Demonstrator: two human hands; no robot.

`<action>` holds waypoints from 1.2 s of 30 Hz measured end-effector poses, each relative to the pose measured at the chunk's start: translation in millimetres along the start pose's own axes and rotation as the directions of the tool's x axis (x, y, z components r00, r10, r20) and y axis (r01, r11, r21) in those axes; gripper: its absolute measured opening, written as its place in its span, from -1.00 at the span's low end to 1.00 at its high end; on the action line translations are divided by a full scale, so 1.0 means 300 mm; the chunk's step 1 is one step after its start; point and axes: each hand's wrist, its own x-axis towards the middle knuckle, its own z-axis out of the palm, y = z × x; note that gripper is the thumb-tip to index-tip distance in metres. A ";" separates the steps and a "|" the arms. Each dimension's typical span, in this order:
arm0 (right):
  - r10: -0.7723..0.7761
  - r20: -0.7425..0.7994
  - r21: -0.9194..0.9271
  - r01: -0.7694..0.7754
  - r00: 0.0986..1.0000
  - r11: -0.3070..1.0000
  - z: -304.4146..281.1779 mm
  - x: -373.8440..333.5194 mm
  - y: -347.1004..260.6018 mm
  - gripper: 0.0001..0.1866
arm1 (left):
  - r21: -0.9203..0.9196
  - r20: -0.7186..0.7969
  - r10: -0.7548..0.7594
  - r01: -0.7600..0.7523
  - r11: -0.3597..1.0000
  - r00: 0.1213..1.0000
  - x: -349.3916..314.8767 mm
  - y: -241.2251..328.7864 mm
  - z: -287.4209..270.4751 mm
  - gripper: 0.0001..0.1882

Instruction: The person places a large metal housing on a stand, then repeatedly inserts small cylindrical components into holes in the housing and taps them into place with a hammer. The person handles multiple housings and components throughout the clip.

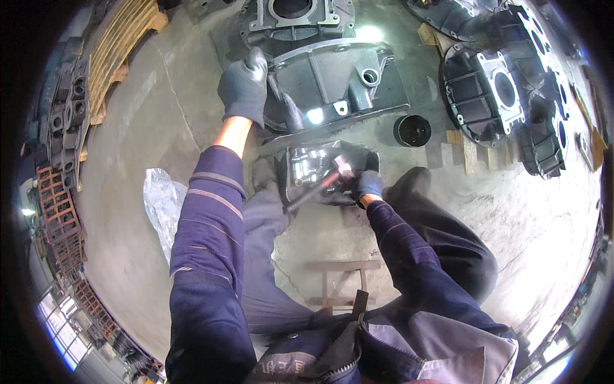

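Observation:
My left hand (pixel 244 88), in a dark grey knitted glove, is closed on the left edge of a dark cast-metal housing (pixel 323 77), its thumb pointing up. The housing stands tilted on a flat plate on the floor, its ribbed side and round bored boss facing me. Between my feet sits a dark bin (pixel 371 160) holding shiny metal parts (pixel 309 164). A hammer (pixel 343 168) lies slanted across this bin, its handle toward my left leg. My right hand (pixel 368 185), gloved too, is at the bin's right end beside the hammer head; its fingers are mostly hidden.
A round black can (pixel 412 130) stands right of the housing. More housings (pixel 483 96) stand on wooden blocks at right, another (pixel 291 22) behind. Clear plastic (pixel 163 198) lies left, near a wooden pallet (pixel 121 48). A low metal frame (pixel 345 281) is between my legs.

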 end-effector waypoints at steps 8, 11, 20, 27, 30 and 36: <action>-0.166 -0.062 0.045 0.169 0.984 0.985 -0.245 -0.066 0.013 -0.69 | -0.001 0.104 0.052 -0.052 0.999 0.993 -0.006 0.032 -0.047 -0.20; -0.145 -0.206 0.135 0.175 0.968 0.975 -0.516 -0.088 0.007 -0.59 | 0.046 0.061 0.148 -0.151 0.988 0.987 -0.044 0.081 -0.132 -0.32; -0.497 -0.652 0.300 0.797 0.573 0.525 -1.159 -0.502 -0.098 -0.64 | -0.623 0.232 0.429 -0.205 0.754 0.873 -0.498 0.375 -0.357 -0.76; -0.500 -0.668 0.229 0.792 0.551 0.566 -1.204 -0.632 -0.160 -0.58 | -0.928 0.371 0.480 0.295 0.228 0.795 -0.580 0.392 -0.380 -0.65; -0.525 -0.704 0.180 0.835 0.479 0.521 -1.219 -0.617 -0.156 -0.54 | -0.877 0.428 0.518 0.479 0.038 0.741 -0.569 0.391 -0.382 -0.61; -0.507 -0.657 0.307 0.812 0.558 0.497 -1.206 -0.578 -0.155 -0.52 | -0.820 0.552 0.428 0.560 0.121 0.716 -0.568 0.394 -0.395 -0.62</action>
